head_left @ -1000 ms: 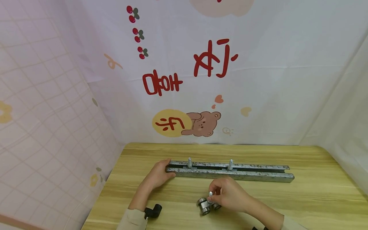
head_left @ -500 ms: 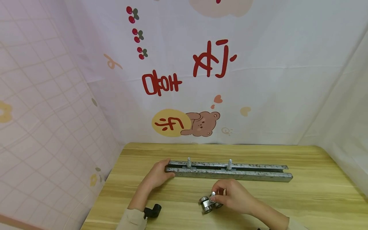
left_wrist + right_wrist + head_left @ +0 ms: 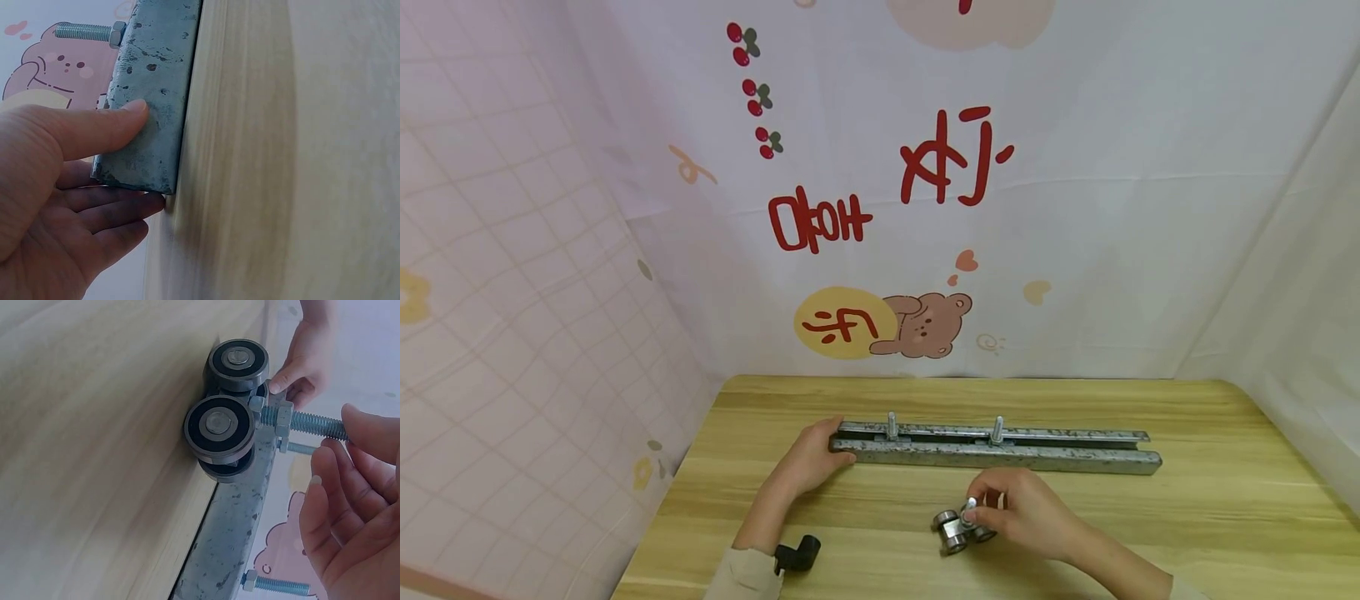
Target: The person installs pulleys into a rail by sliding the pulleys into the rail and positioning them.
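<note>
A grey, speckled metal channel rail (image 3: 1075, 460) lies across the table with its slot facing up. Two threaded bolts (image 3: 892, 426) stick up from the slot. At the rail's left end my left hand (image 3: 808, 457) grips it, thumb on the near side, as the left wrist view also shows. In front of the rail, my right hand (image 3: 1033, 517) pinches the tip of the threaded stud (image 3: 315, 424) on a roller trolley (image 3: 953, 530). Black-sealed bearing wheels (image 3: 219, 424) and a nut (image 3: 284, 419) show on this trolley in the right wrist view.
The wood-grain table (image 3: 1210, 500) ends at a white printed cloth (image 3: 1120, 250) hanging behind it. More cloth hangs along both sides. A black bracket-like piece (image 3: 801, 553) sits at my left wrist by the sleeve.
My right hand has moved a little to the right with the roller trolley. The left hand keeps its grip on the rail's end.
</note>
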Tool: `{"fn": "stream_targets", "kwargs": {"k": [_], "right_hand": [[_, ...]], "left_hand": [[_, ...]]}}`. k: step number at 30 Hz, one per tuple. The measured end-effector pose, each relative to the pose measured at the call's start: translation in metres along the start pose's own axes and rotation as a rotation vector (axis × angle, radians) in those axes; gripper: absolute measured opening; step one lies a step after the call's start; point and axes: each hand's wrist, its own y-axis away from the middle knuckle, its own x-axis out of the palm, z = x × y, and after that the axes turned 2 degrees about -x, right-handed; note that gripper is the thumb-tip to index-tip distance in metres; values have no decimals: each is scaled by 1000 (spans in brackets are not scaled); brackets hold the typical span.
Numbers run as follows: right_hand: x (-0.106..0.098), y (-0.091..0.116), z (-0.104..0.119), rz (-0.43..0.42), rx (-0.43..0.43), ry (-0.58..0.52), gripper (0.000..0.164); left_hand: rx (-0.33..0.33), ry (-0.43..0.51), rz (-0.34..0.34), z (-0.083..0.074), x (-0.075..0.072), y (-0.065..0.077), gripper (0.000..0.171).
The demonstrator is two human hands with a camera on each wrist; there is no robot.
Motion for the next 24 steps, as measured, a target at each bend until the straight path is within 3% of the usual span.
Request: {"fn": "stream_targets", "kwargs": {"k": [12,24], "right_hand": [[-10,8,-6,-8,42,5,10],[-19,17,-15,-77,21,17,13]], "left_hand": [[-5,13,3,-1,-1,2,76],[4,19,8,1,-1,2,77]]}}
